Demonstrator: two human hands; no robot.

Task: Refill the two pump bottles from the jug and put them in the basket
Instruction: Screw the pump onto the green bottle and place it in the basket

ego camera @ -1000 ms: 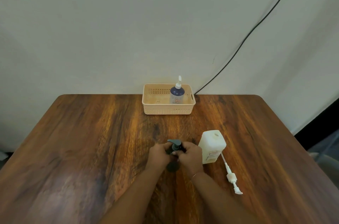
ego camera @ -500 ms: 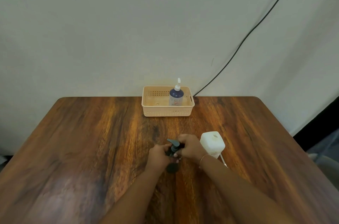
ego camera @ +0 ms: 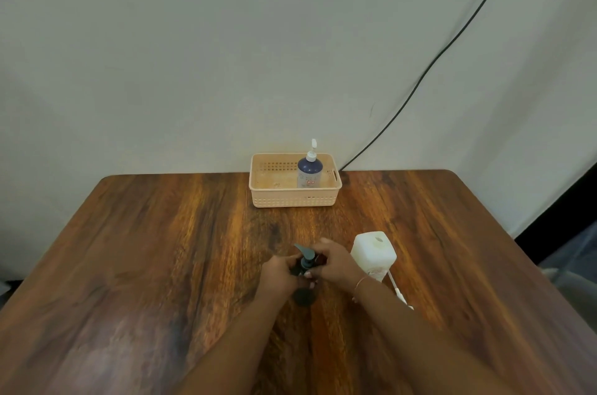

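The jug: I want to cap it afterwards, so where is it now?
The jug stands on the table right of centre, just beside the right hand.

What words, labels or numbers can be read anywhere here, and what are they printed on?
None can be read.
Blue pump bottle in the basket: a pale label with a small red patch, print too small and blurred.
White jug: faint reddish marking low on its front, too blurred.
Dark pump bottle between the hands: no label visible.
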